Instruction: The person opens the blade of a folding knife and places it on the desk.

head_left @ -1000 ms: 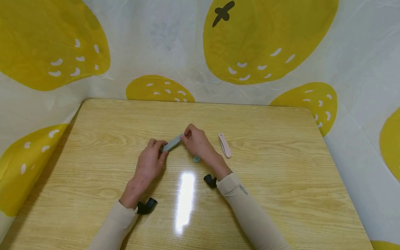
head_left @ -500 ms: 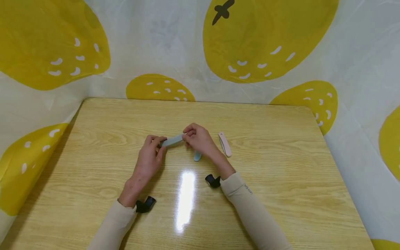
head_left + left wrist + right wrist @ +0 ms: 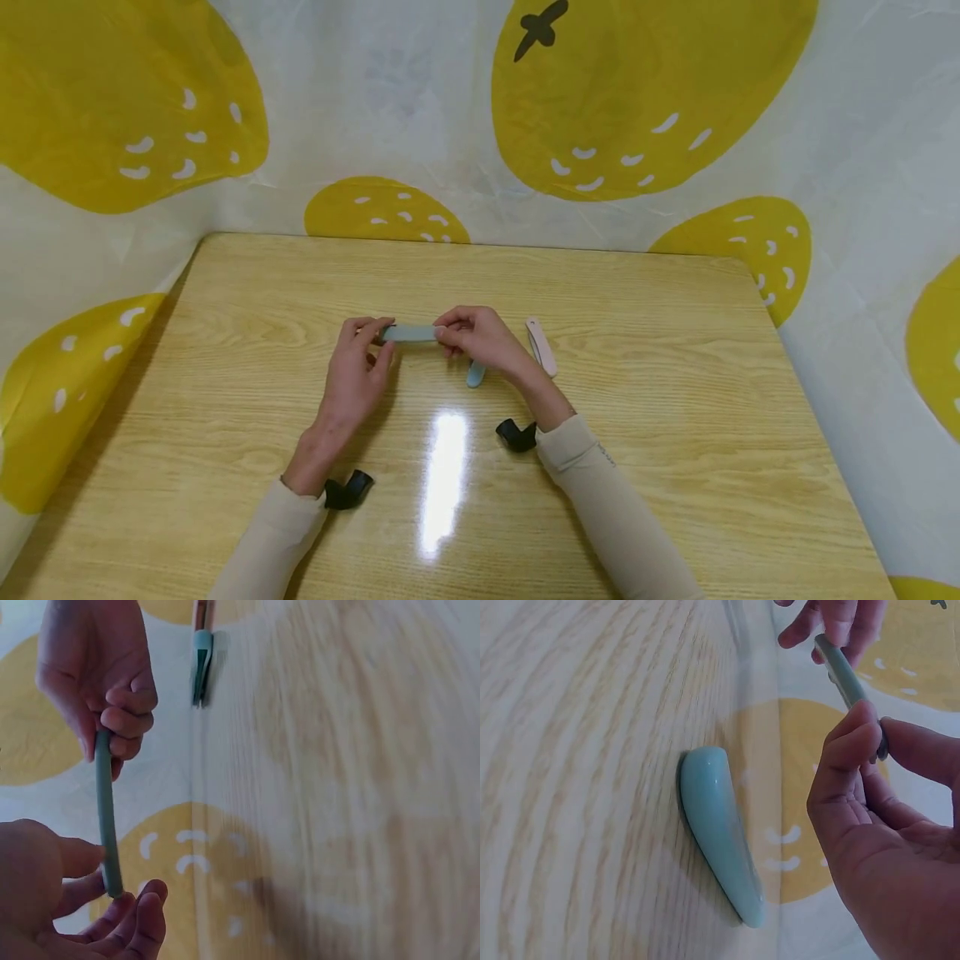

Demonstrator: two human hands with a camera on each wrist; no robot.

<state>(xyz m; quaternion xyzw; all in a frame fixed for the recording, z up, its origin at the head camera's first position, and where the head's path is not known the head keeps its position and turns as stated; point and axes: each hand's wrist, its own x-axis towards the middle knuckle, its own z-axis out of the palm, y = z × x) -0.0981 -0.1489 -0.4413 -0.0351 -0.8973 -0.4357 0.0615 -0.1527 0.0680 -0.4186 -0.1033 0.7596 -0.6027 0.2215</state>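
Between both hands runs a slim, slightly curved blue-green strip [image 3: 411, 333], held level above the table. My right hand [image 3: 483, 337] pinches its right end with thumb and finger, close to a small dark part [image 3: 880, 748] at that end. At the strip's other end, my left hand [image 3: 354, 367] has thumb and finger on it, the remaining fingers spread loosely. Below the right hand lies a smooth, rounded light-blue piece [image 3: 714, 825], partly hidden in the head view. Just right of that hand rests a slim pink piece [image 3: 541, 347] with a lengthwise slit and a hole at one end.
The wood-grain table [image 3: 637, 467] is backed by a white cloth [image 3: 390, 108] printed with big yellow fruit, which also hangs along both sides. Black wrist cameras [image 3: 348, 490] jut out from the inner side of each wrist.
The strip has turned from slanting up to the right to nearly level. My right hand has shifted slightly right and lower, showing more of the light-blue piece.
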